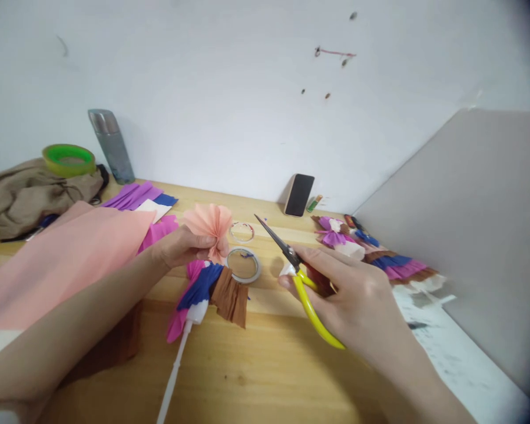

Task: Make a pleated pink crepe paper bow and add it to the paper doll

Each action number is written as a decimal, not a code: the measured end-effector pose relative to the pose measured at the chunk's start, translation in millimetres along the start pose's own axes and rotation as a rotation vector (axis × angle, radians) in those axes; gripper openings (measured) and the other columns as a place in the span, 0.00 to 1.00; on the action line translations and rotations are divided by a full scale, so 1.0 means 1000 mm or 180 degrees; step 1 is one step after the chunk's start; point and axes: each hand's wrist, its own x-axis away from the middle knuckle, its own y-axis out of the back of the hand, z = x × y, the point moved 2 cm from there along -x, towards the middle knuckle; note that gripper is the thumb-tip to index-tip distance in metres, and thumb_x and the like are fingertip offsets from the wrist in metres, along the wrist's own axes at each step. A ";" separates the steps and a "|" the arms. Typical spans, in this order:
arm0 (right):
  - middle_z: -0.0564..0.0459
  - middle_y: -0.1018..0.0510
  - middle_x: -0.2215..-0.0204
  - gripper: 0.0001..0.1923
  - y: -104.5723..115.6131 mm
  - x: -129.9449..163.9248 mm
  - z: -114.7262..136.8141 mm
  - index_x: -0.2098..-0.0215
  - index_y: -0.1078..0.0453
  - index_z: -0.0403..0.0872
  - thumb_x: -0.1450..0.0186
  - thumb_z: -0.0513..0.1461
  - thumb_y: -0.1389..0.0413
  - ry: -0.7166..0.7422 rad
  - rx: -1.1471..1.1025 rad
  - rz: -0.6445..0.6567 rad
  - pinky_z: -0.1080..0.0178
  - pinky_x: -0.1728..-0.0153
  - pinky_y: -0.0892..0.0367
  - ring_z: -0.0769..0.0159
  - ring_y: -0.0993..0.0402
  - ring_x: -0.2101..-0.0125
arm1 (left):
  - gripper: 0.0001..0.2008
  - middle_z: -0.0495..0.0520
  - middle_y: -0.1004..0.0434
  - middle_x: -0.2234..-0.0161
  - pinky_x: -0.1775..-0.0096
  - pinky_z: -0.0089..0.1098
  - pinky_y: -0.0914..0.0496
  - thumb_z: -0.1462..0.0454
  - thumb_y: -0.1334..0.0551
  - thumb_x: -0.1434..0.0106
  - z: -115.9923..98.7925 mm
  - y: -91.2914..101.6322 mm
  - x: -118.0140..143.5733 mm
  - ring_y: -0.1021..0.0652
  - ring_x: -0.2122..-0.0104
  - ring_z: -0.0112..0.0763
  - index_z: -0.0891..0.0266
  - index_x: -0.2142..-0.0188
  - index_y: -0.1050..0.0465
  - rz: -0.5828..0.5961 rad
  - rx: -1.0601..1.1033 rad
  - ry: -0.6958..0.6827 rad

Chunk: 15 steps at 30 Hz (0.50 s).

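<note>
Left hand (183,246): pinching peach fan (208,225) at its base.
Right hand (348,288): gripping scissors (298,277), blades shut, pointing toward fan.

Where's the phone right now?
The phone leans upright against the back wall, at the far edge of the wooden table, right of centre, beyond the scissors in the right hand.

I note: tape ring (243,265) on table (265,365), between paper fan (208,227) left, scissors (300,277) right; phone (299,195) behind.
</note>
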 end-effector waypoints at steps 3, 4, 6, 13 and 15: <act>0.57 0.31 0.82 0.11 -0.003 0.002 -0.003 0.59 0.24 0.46 0.35 0.43 0.43 0.0037 -0.0015 -0.0066 0.68 0.82 0.43 0.72 0.38 0.84 | 0.23 0.54 0.27 0.81 0.83 0.26 0.42 0.46 0.28 0.58 0.000 0.000 0.002 0.32 0.85 0.24 0.66 0.80 0.27 0.0246 0.0454 0.0266; 0.58 0.31 0.82 0.11 -0.004 0.003 -0.004 0.59 0.24 0.46 0.35 0.43 0.43 0.0036 -0.0016 -0.0065 0.68 0.82 0.43 0.72 0.38 0.84 | 0.23 0.53 0.27 0.81 0.84 0.26 0.43 0.47 0.28 0.58 -0.001 0.000 0.002 0.35 0.87 0.22 0.65 0.81 0.27 0.0249 0.0473 0.0271; 0.58 0.31 0.82 0.12 -0.006 0.005 -0.006 0.58 0.24 0.46 0.35 0.44 0.43 0.0042 -0.0013 -0.0049 0.68 0.82 0.43 0.71 0.38 0.84 | 0.22 0.52 0.28 0.82 0.84 0.26 0.44 0.48 0.28 0.59 -0.002 -0.001 0.002 0.39 0.88 0.19 0.65 0.82 0.28 0.0276 0.0565 0.0292; 0.58 0.31 0.81 0.11 -0.007 0.002 -0.002 0.59 0.25 0.45 0.36 0.42 0.42 0.0094 -0.0116 -0.0018 0.68 0.82 0.42 0.72 0.38 0.84 | 0.21 0.54 0.26 0.82 0.83 0.27 0.42 0.49 0.28 0.58 -0.001 -0.004 0.005 0.38 0.87 0.21 0.65 0.81 0.27 0.0372 0.0701 0.0296; 0.58 0.31 0.81 0.11 -0.006 0.000 0.000 0.58 0.25 0.45 0.36 0.42 0.42 0.0023 -0.0285 -0.0041 0.69 0.82 0.42 0.72 0.38 0.83 | 0.20 0.56 0.25 0.81 0.81 0.29 0.38 0.49 0.28 0.57 -0.003 -0.007 0.005 0.34 0.86 0.24 0.65 0.80 0.25 0.0460 0.0623 0.0298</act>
